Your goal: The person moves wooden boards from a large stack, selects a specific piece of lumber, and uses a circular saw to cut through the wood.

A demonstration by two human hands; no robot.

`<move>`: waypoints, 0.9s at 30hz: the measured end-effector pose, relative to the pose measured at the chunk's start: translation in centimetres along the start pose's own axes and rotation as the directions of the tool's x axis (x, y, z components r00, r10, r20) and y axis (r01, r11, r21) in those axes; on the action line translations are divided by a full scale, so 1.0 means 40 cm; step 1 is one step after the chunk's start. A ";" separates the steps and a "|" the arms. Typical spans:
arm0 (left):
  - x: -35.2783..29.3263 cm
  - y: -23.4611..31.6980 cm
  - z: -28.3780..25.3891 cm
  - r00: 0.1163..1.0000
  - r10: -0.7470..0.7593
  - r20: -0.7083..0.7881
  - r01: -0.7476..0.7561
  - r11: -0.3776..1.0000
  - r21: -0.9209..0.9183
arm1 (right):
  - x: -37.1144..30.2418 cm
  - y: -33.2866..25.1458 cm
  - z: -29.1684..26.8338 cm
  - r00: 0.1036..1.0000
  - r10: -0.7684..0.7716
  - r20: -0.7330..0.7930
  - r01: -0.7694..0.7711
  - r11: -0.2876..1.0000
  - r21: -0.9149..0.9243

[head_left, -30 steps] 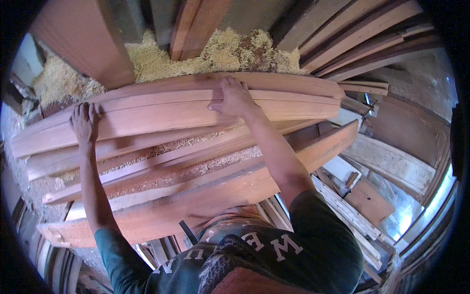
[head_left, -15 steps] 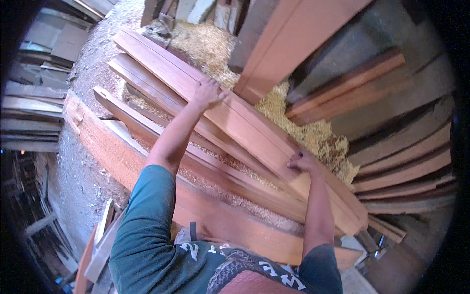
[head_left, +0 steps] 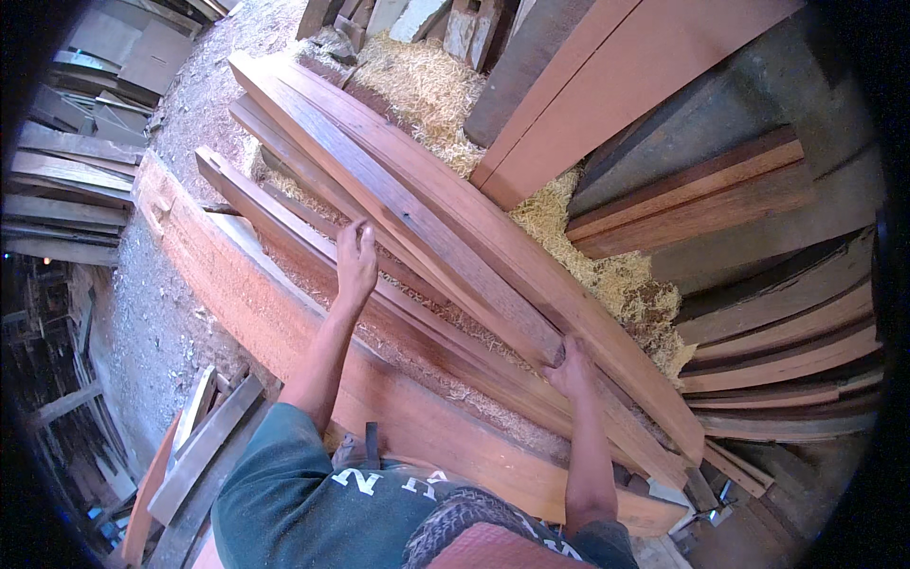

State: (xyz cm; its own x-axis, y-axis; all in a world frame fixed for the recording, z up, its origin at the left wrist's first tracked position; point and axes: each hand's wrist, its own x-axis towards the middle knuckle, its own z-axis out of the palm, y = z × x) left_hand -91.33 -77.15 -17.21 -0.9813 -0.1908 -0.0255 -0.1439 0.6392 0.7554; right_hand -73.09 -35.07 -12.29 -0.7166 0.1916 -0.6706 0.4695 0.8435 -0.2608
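A long, narrow wooden plank with a darker brown face and a pale edge lies tilted across the stacked boards, running from upper left to lower right. My right hand grips this plank near its lower right part, fingers around its edge. My left hand is raised over the gap between boards, off the plank's near side, fingers loosely apart and nothing visible in them. Beyond the plank lies a wide reddish board. On the near side, another narrow board runs roughly the same way.
A broad orange-brown slab stretches along my front. Pale wood shavings are heaped behind the boards. A big reddish plank leans at the upper right, and several stacked boards stand at right. Scrap wood sits at lower left.
The plank has turned, so its darker face now shows, and a gap has opened between it and the far board. My left hand has come off the wood toward me; my right moved slightly nearer.
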 end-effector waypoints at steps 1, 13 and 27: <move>-0.030 -0.008 -0.001 0.997 -0.078 0.013 0.079 0.996 -0.052 | -0.011 -0.005 0.005 0.998 -0.038 -0.058 0.038 0.999 0.000; 0.073 0.107 0.066 0.597 -0.761 0.254 0.800 0.539 -0.263 | -0.144 -0.007 0.182 0.928 -0.176 -0.328 0.096 0.965 -0.244; 0.013 -0.072 0.101 0.620 -0.747 0.240 0.732 0.440 -0.520 | -0.196 -0.033 0.123 0.996 -0.081 0.021 0.081 0.997 0.005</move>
State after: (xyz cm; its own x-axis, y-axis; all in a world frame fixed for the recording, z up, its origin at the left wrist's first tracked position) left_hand -91.93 -76.08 -22.05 -0.5312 -0.4175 -0.7372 -0.7151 -0.2458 0.6544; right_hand -65.56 -40.16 -10.09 -0.7412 0.1116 -0.6620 0.4123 0.8539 -0.3176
